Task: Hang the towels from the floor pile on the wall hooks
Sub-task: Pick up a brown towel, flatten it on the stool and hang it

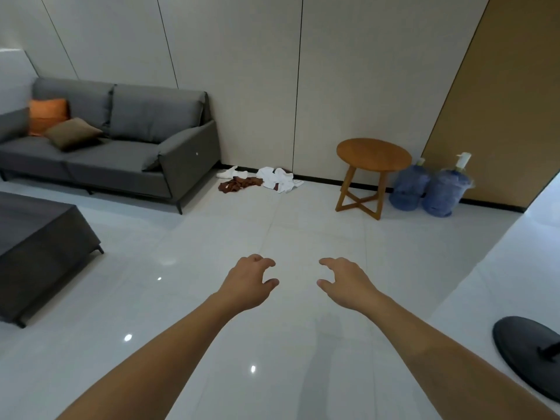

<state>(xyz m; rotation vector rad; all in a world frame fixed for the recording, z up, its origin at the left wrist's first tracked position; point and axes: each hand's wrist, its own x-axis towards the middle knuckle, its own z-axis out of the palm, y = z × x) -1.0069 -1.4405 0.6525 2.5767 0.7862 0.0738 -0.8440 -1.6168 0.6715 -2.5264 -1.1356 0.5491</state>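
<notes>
A pile of towels lies on the white floor against the far wall, between the sofa and the round table. It holds white towels (280, 179), a rust-brown towel (239, 184) and a smaller white piece (228, 173). My left hand (248, 281) and my right hand (345, 281) are stretched out in front of me over bare floor, well short of the pile. Both have curled, spread fingers and hold nothing. No wall hooks show in this view.
A grey sofa (121, 147) with orange and brown cushions stands at the left. A dark low table (39, 247) sits at the near left. A round wooden side table (373, 156) and two blue water jugs (430, 189) stand at the right. A black round stand base (528, 353) lies at the near right.
</notes>
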